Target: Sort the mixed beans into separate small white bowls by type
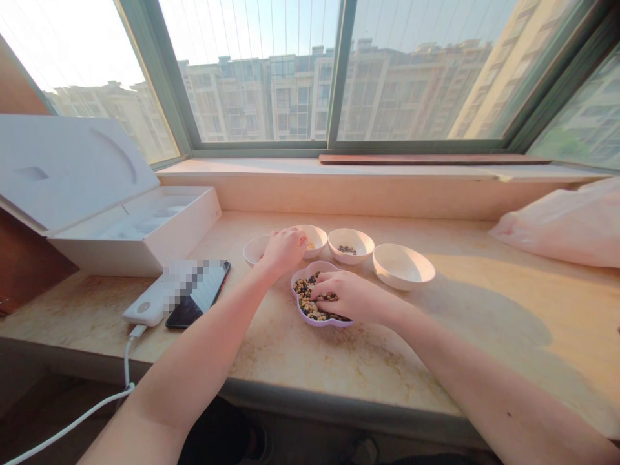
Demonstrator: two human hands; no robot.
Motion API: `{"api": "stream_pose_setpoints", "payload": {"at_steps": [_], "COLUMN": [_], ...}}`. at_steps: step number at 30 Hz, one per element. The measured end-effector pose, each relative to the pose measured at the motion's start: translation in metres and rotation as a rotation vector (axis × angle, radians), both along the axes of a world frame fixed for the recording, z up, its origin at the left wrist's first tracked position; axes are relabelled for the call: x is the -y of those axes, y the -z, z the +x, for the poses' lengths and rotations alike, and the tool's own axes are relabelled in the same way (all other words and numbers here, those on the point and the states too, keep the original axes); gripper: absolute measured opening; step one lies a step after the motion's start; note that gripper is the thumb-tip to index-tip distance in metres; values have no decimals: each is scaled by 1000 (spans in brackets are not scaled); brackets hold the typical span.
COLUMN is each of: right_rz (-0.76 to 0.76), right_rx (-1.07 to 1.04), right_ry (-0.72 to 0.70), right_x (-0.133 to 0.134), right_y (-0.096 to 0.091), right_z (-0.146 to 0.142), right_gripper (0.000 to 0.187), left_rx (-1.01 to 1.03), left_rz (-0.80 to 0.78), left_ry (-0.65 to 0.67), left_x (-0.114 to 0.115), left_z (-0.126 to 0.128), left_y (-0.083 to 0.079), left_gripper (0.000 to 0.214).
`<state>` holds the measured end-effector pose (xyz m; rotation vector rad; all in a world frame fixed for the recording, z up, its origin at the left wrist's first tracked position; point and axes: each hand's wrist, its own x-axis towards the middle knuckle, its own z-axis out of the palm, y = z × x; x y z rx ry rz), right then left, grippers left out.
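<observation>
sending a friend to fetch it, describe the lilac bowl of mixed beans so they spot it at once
On the pale stone-look counter below the green-framed window, find the row of round white bowls. Nearer the viewer, with the right hand reaching into it, sits a lilac bowl holding mixed black and yellowish beans. Its scalloped rim and colour set it apart from those white neighbours.

The hands (341, 294) and forearms (216, 332) are bare, the legwear (216, 433) dark.

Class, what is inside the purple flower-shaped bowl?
The purple bowl holds mixed dark and yellowish bean-like pieces. The right hand covers its right side; whatever lies beneath cannot be seen.
</observation>
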<state>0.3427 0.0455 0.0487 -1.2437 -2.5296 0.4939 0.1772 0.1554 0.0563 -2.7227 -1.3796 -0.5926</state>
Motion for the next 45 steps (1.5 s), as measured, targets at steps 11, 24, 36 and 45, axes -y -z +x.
{"api": "stream_pose_setpoints", "payload": {"at_steps": [11,24,36,45], "right_rz": [234,323,304,387], "right_rx": [-81,138,118,77], "right_ry": [247,827,823,791], "right_x": [-10,-38,-39,-35], "right_y": [-10,-4,2,-1], "right_z": [22,67,70,65], "right_gripper": [22,29,33,31], "left_rx": [72,-267,-408,-154], "left_rz": [7,-277,-408,-368], "left_ry": [22,438,496,472], "left_x": [7,46,55,43], "left_z": [-4,4,11,6], "left_y": [-13,-26,-32,-20], "left_gripper": [32,27,36,24]}}
